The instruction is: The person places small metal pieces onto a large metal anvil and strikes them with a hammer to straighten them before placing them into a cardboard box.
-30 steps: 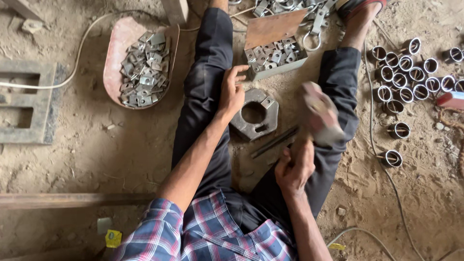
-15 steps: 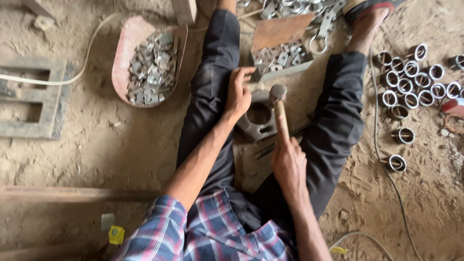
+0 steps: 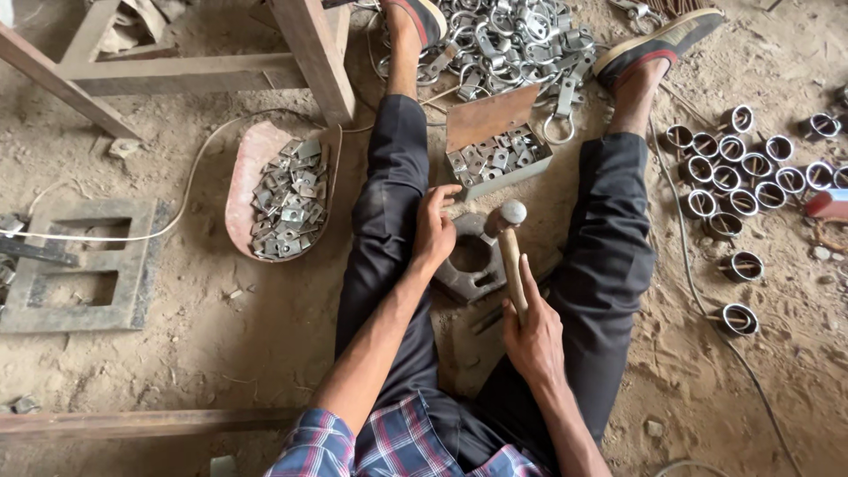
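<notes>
I sit on a dirt floor with my legs spread. My right hand (image 3: pixel 532 334) grips the wooden handle of a hammer (image 3: pixel 510 250), whose steel head hovers just above a thick metal die block with a round hole (image 3: pixel 468 262) lying between my legs. My left hand (image 3: pixel 435 226) rests on the left edge of that block, fingers curled at its top. Whether a small piece sits under the fingers is hidden.
A small open metal box of flat stamped pieces (image 3: pixel 500 157) stands beyond the block. A rusty pan of similar pieces (image 3: pixel 284 197) lies left. Metal rings (image 3: pixel 731 173) stand in rows right. A heap of clamps (image 3: pixel 512 35) lies by my feet. A wooden frame (image 3: pixel 311 53) and a concrete block (image 3: pixel 75 265) are left.
The hammer swung from a raised, blurred position at the right down onto the block and now stands just above it. My left hand stayed on the block.
</notes>
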